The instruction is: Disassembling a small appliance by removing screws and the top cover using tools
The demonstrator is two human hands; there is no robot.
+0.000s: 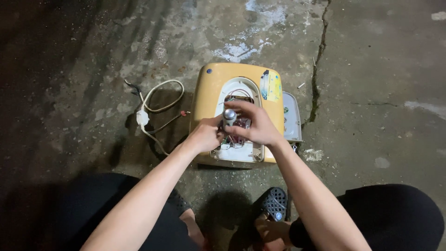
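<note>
A yellow box-shaped appliance [211,90] lies on the concrete floor with its front opening uncovered, wires and parts showing inside. My right hand [253,125] grips a tool with a rounded silver-grey handle end [229,114] that stands upright over the opening. My left hand [204,135] is closed beside it at the opening's left edge, touching the tool's lower part or the inner parts; what it grips is hidden by the fingers.
A white cable [155,109] with a plug block and loose wire ends curls on the floor left of the appliance. A grey-white cover panel [292,118] leans at its right side. A crack [318,69] runs through the concrete. My black perforated sandal [274,203] is below.
</note>
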